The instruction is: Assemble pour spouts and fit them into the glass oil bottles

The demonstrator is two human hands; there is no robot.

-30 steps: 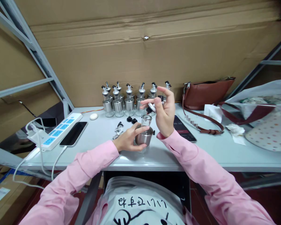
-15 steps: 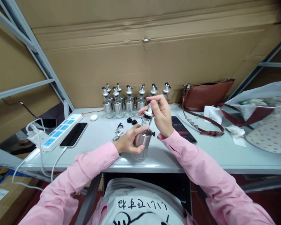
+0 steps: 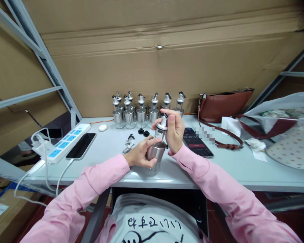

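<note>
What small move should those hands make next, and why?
Perhaps press the spout down with the right hand while the left hand steadies the tilted bottle: the spout sits at the bottle's mouth, in the right hand's grip, though whether it is fully seated I cannot tell.

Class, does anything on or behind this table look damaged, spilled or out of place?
The cardboard behind the standing pourer bottles has a small tear, pale against brown. A crumpled tissue lies right of the handbag strap, looking like litter. No spill shows.
</note>
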